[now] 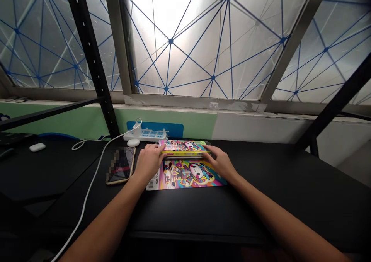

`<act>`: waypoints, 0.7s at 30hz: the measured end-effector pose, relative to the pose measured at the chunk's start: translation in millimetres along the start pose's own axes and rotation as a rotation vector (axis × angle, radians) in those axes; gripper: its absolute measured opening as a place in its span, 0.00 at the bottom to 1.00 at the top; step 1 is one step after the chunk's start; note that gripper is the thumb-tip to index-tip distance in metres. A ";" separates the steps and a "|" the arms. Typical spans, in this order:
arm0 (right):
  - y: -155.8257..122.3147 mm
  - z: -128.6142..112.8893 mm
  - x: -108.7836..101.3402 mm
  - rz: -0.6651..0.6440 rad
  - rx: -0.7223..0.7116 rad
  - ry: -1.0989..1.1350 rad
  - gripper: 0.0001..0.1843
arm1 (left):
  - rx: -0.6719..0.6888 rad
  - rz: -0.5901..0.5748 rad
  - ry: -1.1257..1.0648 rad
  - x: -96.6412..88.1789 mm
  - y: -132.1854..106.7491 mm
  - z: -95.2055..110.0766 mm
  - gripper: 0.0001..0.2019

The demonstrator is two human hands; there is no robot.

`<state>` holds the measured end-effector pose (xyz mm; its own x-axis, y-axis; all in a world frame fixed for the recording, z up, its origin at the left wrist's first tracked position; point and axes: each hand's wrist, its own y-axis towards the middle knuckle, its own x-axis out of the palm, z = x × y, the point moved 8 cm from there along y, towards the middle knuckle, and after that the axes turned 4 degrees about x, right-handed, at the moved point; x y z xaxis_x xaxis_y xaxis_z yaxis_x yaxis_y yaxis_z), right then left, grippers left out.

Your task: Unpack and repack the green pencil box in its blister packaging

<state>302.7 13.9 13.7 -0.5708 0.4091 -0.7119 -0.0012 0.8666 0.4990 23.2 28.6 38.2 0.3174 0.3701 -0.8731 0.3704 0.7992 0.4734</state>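
Both hands held a colourful pencil box [184, 147] near the middle of the black desk [290, 192]. The left hand [149, 159] pinched its nine o'clock end, fingers curled over the edge; the right hand [220, 162] pinched its three o'clock end likewise. At the box's six o'clock lay a matching printed sheet [185, 175], just beneath it. A smartphone [121, 165] rested at nine o'clock, and a power strip [146, 134] at eleven.

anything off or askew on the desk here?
Nothing stands out. Both hands, left and right, hold a colourful box at its ends, above a matching flat sheet. The phone lies flat, slightly angled; a white cable trails off the desk.
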 end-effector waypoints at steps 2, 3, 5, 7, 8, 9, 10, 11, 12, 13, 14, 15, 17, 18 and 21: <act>-2.1 -0.2 2.4 -0.019 -0.030 -0.049 0.20 | -0.005 -0.014 0.000 3.5 -3.2 -2.6 0.15; -3.2 -1.7 3.3 -0.025 -0.047 -0.074 0.20 | -0.009 -0.016 -0.001 4.0 -4.0 -3.3 0.16; -6.3 -9.5 4.2 -0.023 -0.091 -0.122 0.19 | -0.015 -0.006 -0.003 3.0 -3.3 -2.3 0.18; -11.5 -24.6 6.1 -0.028 -0.151 -0.155 0.19 | -0.016 0.014 -0.008 0.8 0.8 3.6 0.20; -15.1 -34.8 8.5 -0.044 -0.192 -0.162 0.19 | -0.011 0.020 -0.013 0.3 4.4 8.8 0.21; -19.6 -46.6 12.3 -0.075 -0.241 -0.164 0.19 | -0.003 0.021 -0.020 0.6 8.8 15.3 0.21; -24.9 -59.0 17.1 -0.118 -0.296 -0.160 0.18 | 0.009 0.014 -0.028 1.9 14.1 22.7 0.22; -30.8 -71.4 22.3 -0.166 -0.352 -0.154 0.18 | 0.022 -0.002 -0.038 4.7 19.9 30.7 0.23; -36.9 -82.7 27.6 -0.219 -0.402 -0.148 0.19 | 0.035 -0.025 -0.048 8.7 26.0 38.4 0.24; -42.6 -91.8 32.6 -0.274 -0.438 -0.147 0.21 | 0.047 -0.054 -0.059 13.8 32.1 45.2 0.25; -47.5 -98.1 37.0 -0.328 -0.454 -0.149 0.24 | 0.055 -0.087 -0.069 20.0 37.7 50.4 0.26; -51.3 -101.5 40.8 -0.382 -0.451 -0.153 0.27 | 0.057 -0.125 -0.080 27.1 42.6 53.5 0.27; -57.3 -101.3 46.5 -0.499 -0.404 -0.156 0.31 | 0.034 -0.208 -0.097 42.7 49.5 52.1 0.32; -60.1 -99.1 48.0 -0.558 -0.372 -0.151 0.32 | 0.017 -0.248 -0.103 50.1 51.2 48.3 0.34; -68.8 -91.7 44.9 -0.683 -0.296 -0.112 0.34 | -0.009 -0.320 -0.106 65.0 51.9 32.6 0.36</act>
<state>201.9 -53.6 -7.3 -0.2771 -0.1515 -0.9488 -0.5544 0.8317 0.0291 91.5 78.7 9.8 0.2755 0.0491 -0.9600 0.4583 0.8712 0.1761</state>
